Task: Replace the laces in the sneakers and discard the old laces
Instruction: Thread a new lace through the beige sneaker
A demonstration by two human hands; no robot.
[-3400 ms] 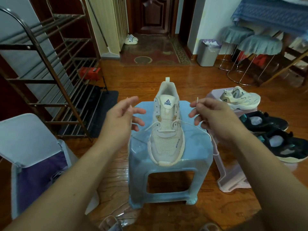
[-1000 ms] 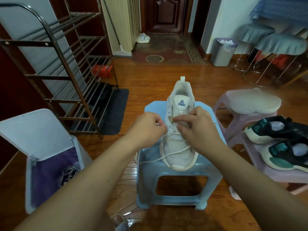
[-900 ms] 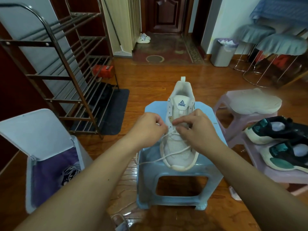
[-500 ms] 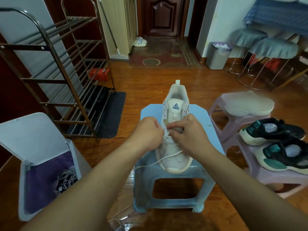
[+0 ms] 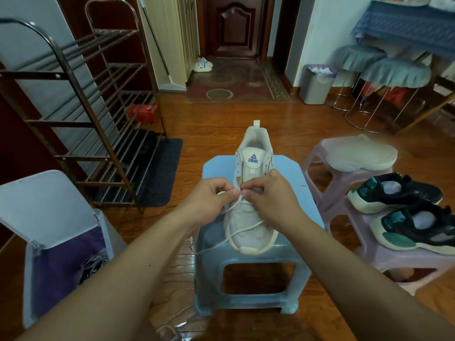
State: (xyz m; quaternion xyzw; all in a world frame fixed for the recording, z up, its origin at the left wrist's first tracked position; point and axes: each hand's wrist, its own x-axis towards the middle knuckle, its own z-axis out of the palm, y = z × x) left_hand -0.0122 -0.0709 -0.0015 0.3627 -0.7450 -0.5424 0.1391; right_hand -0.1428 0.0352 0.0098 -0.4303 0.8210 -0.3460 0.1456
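Left hand and right hand both pinch the white lace at the low eyelets of the sneaker on the blue stool; best keep the pinch near the tip, pull slack below it evenly.

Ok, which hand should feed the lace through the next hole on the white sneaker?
Probably the left hand: it pinches the lace right beside the left row of holes on the white sneaker. The right hand rests over the tongue, better placed to steady.
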